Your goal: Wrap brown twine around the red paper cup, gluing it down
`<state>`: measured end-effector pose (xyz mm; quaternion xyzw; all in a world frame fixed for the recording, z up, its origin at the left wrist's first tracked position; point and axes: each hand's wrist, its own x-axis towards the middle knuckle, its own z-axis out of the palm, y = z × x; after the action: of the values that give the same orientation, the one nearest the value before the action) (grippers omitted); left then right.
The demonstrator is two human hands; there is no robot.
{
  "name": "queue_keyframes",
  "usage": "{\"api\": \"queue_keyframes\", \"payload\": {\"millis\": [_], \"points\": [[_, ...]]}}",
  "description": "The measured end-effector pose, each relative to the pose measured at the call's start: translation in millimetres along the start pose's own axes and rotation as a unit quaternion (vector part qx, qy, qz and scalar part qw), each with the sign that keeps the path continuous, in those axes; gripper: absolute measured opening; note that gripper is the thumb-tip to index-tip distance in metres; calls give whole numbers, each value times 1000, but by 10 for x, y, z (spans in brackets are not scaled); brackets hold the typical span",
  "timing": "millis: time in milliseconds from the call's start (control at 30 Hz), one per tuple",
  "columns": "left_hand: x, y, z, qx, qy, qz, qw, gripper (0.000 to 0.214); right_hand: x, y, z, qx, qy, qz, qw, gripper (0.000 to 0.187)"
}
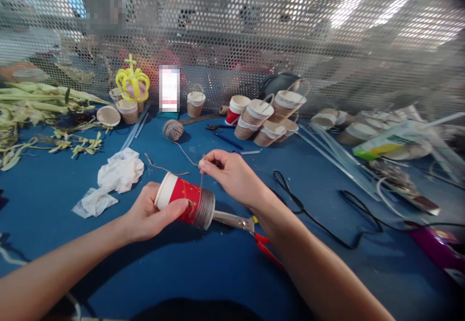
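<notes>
My left hand [154, 212] grips a red and white paper cup [185, 195] lying on its side in the air, its white rim to the left. Grey-brown twine [206, 208] is wound in close turns around the cup's base end. Just above the windings, my right hand [225, 168] pinches the strand between thumb and fingers. From there the twine runs back to a ball of twine [173, 130] on the blue table. Red-handled scissors [236, 220] lie behind the cup, partly hidden by it and by my right forearm.
Twine-wrapped cups with handles [267, 117] stand at the back, near blue-handled pliers [225, 134]. Crumpled white lace [119, 171] lies left, with dried husks [47, 98] beyond. A black cable [319, 224] and a purple device [439, 248] are right. A perforated metal screen [218, 35] bounds the back.
</notes>
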<state>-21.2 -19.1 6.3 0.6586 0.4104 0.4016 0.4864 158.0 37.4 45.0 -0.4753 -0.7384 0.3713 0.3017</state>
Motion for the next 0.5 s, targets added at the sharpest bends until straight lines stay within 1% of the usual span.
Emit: {"api": "queue_keyframes", "payload": {"millis": [167,333,500], "points": [[-2,-33,-10,21,8,30,999,35,6,8,21,-19,-16,-2,1000,15],[5,7,-10,32,5,72,997,35,5,12,15,-32,-20,-5,999,16],[0,11,-19,41,5,64,997,33,-13,-3,-23,-15,-2,-4,1000,15]]}}
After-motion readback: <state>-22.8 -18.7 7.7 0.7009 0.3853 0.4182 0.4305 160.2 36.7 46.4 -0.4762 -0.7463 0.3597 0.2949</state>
